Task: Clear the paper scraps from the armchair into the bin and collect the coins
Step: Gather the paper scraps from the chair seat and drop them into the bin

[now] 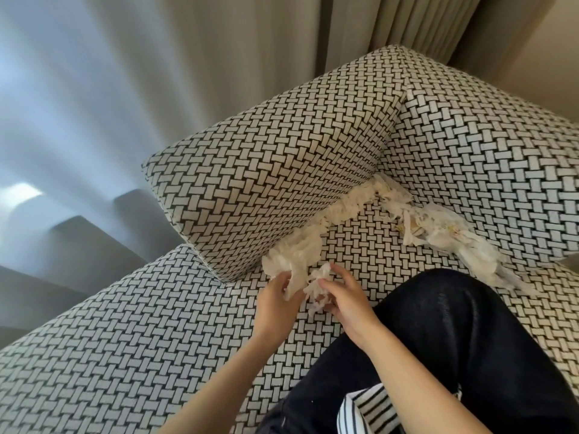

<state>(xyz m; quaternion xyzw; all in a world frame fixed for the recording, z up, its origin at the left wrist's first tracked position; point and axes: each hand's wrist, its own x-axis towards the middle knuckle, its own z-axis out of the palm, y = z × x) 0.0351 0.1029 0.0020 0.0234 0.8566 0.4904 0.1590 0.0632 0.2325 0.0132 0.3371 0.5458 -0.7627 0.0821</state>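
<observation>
Paper scraps point(344, 211) along armchair point(125, 339) seat creases, both hands point(275, 296) at nearest scraps, knee point(454, 324) on seat right

No text, label, brand, number or sign can be read anywhere — the armchair point(313, 158) carries only a black-and-white woven pattern, and the white paper scraps point(445, 230) along its seams, near and far, show faint yellowish marks too blurred to read.

Counted two hands: left hand point(275, 297), right hand point(347, 303). One armchair point(125, 339), one knee point(463, 324) on it. Paper scraps point(354, 205) too many and tangled to number. Two curtains point(156, 73).
</observation>
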